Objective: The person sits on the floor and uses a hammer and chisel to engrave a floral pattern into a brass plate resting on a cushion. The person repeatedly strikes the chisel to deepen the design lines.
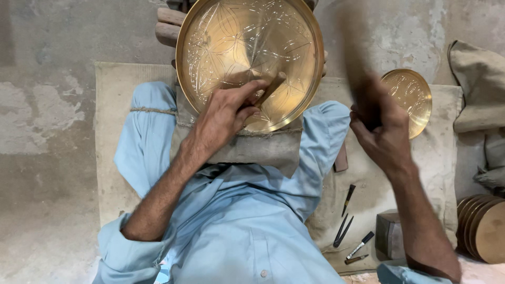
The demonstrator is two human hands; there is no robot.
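A pale cloth mat [108, 131] lies over the rough concrete floor [47, 158], and the person sits on it in light blue clothes with legs drawn apart. Against a grey padded block [252, 150] between the knees leans the large brass tray [250, 58], tilted up toward the camera at the far edge of the mat, its face cut with leaf and petal lines.

The left hand [223, 115] rests on the lower part of the tray, fingers pressed together and pinching a short chisel [269, 89] whose tip touches the brass just right of the centre. The right hand [381, 131] is raised well clear of the tray, over the right side of the mat, closed in a fist round a dark handle [357, 58] that is blurred too much to name the tool.

A smaller brass plate [415, 97] lies flat near the mat's far right corner. A stack of round brass discs [486, 229] stands on edge off the mat's right edge. Near the mat's near right corner sit a small dark block [388, 234] and, just beside it, a few slim punches [347, 221] and a marker pen [361, 245].
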